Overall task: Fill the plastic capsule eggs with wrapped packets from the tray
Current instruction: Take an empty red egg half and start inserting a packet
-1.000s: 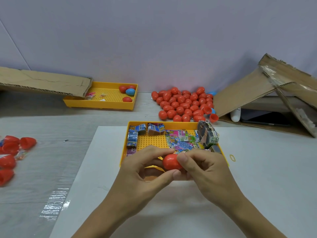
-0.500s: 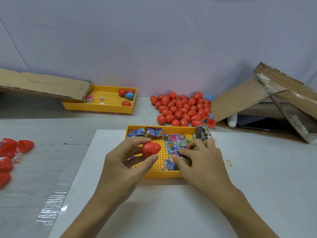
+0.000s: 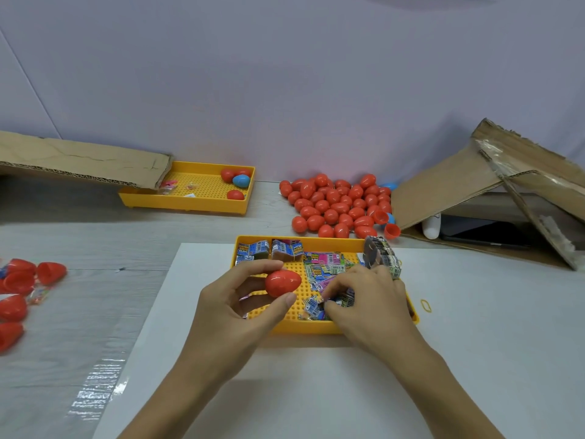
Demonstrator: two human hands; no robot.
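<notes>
My left hand (image 3: 234, 315) holds a closed red capsule egg (image 3: 282, 282) between thumb and fingers, just above the left part of the yellow tray (image 3: 304, 326). The tray lies on a white sheet and holds several colourful wrapped packets (image 3: 323, 267). My right hand (image 3: 364, 302) rests over the tray's right half, fingertips pinching a packet (image 3: 313, 307) among the pile. A bundle of packets (image 3: 381, 253) stands at the tray's back right corner.
A heap of closed red eggs (image 3: 335, 205) lies behind the tray. A second yellow tray (image 3: 186, 202) with a few eggs sits back left under cardboard (image 3: 79, 164). Open red egg halves (image 3: 22, 289) lie far left. A torn cardboard box (image 3: 493, 185) stands right; a rubber band (image 3: 425, 305) is nearby.
Both hands held the red egg together near the tray's front. My left hand then carried it up and left alone, while my right hand moved onto the packets in the tray.
</notes>
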